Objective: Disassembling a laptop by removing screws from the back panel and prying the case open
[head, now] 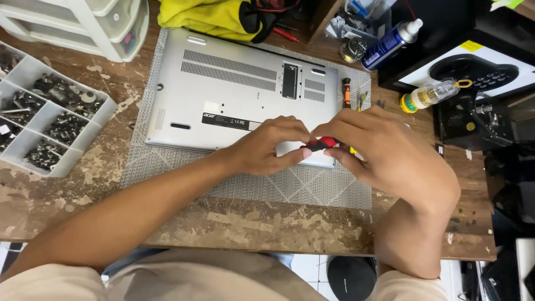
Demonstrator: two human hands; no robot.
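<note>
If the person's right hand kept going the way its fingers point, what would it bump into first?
The right hand points leftward and holds a red-and-black tool. Straight on, it would likely meet the left hand first, since their fingertips already meet over the upturned silver laptop.

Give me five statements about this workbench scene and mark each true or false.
1. The laptop lies bottom side up on a grey mat. True.
2. Both hands hold a red-and-black tool at the laptop's near edge. True: the left hand and right hand meet on it.
3. The parts tray sits right of the laptop. False: it is on the left.
4. A blue spray can lies beyond the laptop's far right corner. True.
5. The yellow cloth covers the hands. False: it lies at the far edge of the laptop, away from them.
</note>
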